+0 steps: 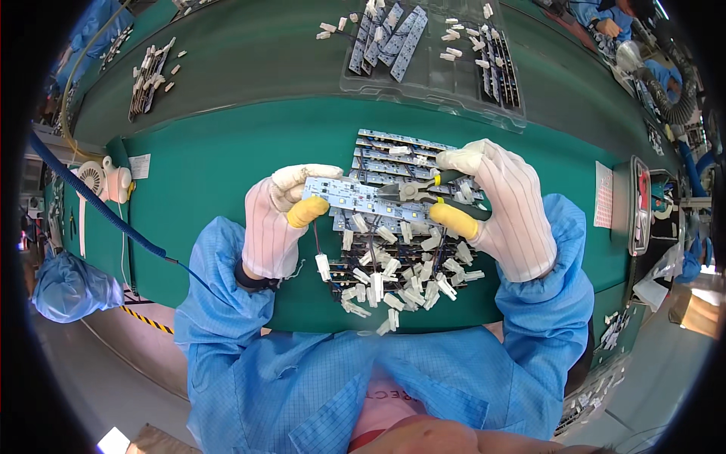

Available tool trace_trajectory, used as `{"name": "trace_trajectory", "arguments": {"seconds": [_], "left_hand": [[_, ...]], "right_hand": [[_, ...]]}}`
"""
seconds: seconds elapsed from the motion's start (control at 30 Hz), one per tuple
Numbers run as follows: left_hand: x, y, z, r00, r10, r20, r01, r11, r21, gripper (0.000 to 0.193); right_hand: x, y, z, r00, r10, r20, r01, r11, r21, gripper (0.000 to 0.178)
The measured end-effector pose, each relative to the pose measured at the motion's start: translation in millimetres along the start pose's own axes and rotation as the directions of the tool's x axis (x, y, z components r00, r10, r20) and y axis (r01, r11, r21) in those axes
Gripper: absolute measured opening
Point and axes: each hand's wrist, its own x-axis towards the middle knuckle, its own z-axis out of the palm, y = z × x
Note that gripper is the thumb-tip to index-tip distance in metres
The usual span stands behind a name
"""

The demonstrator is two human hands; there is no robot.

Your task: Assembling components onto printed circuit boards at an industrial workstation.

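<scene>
My left hand (274,225), in a white striped glove with yellow fingertips, pinches the left end of a white LED circuit board (344,198). A thin wire with a white connector (323,266) hangs below that end. In my right hand (518,216), gloved the same way, is a pair of cutting pliers (412,191) with dark, yellow-marked handles. The pliers' jaws point left and lie over the board; whether they touch it I cannot tell. Beneath both hands lies a stack of similar boards (404,141), with many white connectors (412,293) heaped at its near side.
Beyond the green table (227,144), a clear plastic tray (446,94) holds more boards and connectors. Another bundle of boards (151,79) lies far left. A small white fan (106,179) and a blue coiled cord (98,200) are at left. A metal bin (639,204) stands at right.
</scene>
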Motion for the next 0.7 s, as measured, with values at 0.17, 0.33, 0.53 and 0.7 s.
{"name": "trace_trajectory", "arguments": {"seconds": [0.17, 0.33, 0.53, 0.7], "left_hand": [[0, -1, -2, 0.999, 0.024, 0.026, -0.023, 0.999, -0.043, 0.036], [3, 1, -4, 1.0, 0.003, 0.03, -0.003, 1.0, -0.02, 0.036], [0, 1, 6, 0.998, 0.047, 0.048, -0.05, 0.996, 0.076, 0.036], [-1, 4, 1, 0.987, 0.132, 0.086, -0.157, 0.866, 0.474, 0.036]], "right_hand": [[3, 3, 2, 0.999, -0.028, 0.028, 0.03, 0.998, -0.051, 0.041], [6, 2, 1, 0.986, 0.041, 0.161, -0.047, 0.998, 0.031, 0.039], [22, -7, 16, 0.997, -0.055, 0.057, 0.049, 0.993, 0.105, 0.041], [27, -21, 19, 0.992, -0.07, 0.109, 0.068, 0.997, 0.028, 0.044]]}}
